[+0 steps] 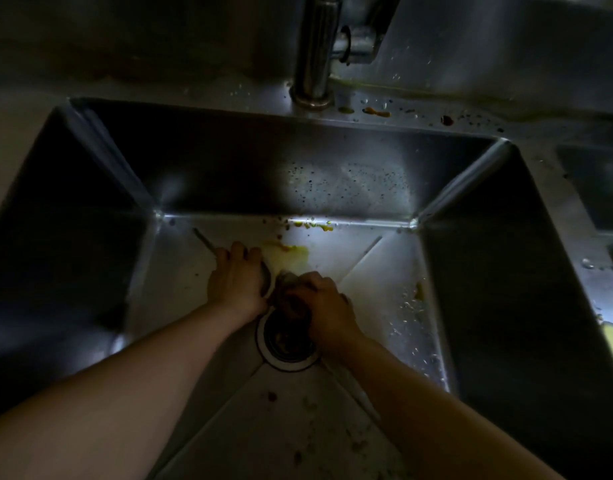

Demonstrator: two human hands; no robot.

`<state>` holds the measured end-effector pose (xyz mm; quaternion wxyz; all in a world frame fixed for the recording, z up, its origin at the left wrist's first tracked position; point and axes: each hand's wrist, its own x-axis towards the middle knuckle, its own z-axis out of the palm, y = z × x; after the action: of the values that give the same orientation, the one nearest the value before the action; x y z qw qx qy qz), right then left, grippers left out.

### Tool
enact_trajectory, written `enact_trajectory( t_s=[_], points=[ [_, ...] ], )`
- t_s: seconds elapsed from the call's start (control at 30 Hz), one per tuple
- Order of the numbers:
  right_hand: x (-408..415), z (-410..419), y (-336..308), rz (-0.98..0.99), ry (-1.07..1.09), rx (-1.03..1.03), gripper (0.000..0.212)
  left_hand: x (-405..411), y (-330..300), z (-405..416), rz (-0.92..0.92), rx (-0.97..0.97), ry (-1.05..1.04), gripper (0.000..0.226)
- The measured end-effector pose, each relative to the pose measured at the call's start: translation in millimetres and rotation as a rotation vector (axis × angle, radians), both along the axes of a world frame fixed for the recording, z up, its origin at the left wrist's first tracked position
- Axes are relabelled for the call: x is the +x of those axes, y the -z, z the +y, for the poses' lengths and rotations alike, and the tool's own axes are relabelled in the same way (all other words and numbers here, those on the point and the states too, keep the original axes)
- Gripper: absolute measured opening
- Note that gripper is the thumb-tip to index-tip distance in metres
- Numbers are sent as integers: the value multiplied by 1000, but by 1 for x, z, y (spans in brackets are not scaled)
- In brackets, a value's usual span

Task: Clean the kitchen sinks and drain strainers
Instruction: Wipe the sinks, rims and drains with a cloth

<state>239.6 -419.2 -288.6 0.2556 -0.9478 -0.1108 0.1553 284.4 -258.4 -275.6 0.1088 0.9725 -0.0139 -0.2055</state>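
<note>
Both my hands reach down into a deep steel sink [229, 174], just above its round drain [287, 344]. My left hand [237, 282] curls around a grey metal piece [267, 277] at the drain's far edge; what the piece is I cannot tell. My right hand [324, 306] grips a dark, dirty drain strainer [291, 299] lifted over the drain opening. Brown residue sits inside the drain. Yellow food smears [287, 252] and scraps [313, 225] lie on the sink floor behind my hands.
A steel faucet [315, 46] rises behind the sink's back rim, with orange drips [376, 111] and dark spots beside it. A second basin [596, 188] shows at the right edge. Crumbs dot the near sink floor [315, 427], and water droplets lie at the right wall.
</note>
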Motion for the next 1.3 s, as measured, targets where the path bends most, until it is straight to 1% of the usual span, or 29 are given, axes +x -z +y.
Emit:
enact_trajectory(
  t_s=[0.07,0.13,0.17,0.2,0.3,0.43,0.53,0.6,0.67,0.8,0.93,1.1,1.23,1.3],
  points=[
    [0,3,-9,82,-39,-23,35,-10,-8,7,-29,0,21,81],
    [2,0,-20,167,-92,-58,36,-18,-18,12,-77,-8,69,76],
    [1,-3,-26,178,-88,-78,36,-22,-23,15,-112,-5,112,73],
    [-2,-5,-32,169,-55,-96,36,-26,-28,16,-151,11,176,71],
    [-12,-14,-45,118,132,-145,31,-32,-38,14,-239,97,433,69],
    [-19,-18,-58,136,228,-224,32,-37,-51,3,-365,194,757,46],
    [-22,-17,-64,101,303,-220,36,-39,-62,-4,-414,168,870,41],
    [-22,-16,-68,96,306,-217,37,-40,-67,-9,-413,140,878,38],
    [-21,-15,-71,102,321,-189,39,-40,-70,-11,-400,128,841,36],
    [-22,-17,-74,144,305,-178,44,-40,-73,-14,-323,150,779,44],
    [-23,-18,-77,185,290,-140,38,-34,-75,-13,-269,207,741,47],
    [-23,-22,-78,259,209,-123,38,-27,-78,-13,-142,222,672,63],
    [-23,-35,-82,262,337,-44,41,-17,-78,-26,-128,149,516,79],
    [-20,-47,-84,249,426,-26,38,-9,-75,-38,-142,102,442,83]
  ],
)
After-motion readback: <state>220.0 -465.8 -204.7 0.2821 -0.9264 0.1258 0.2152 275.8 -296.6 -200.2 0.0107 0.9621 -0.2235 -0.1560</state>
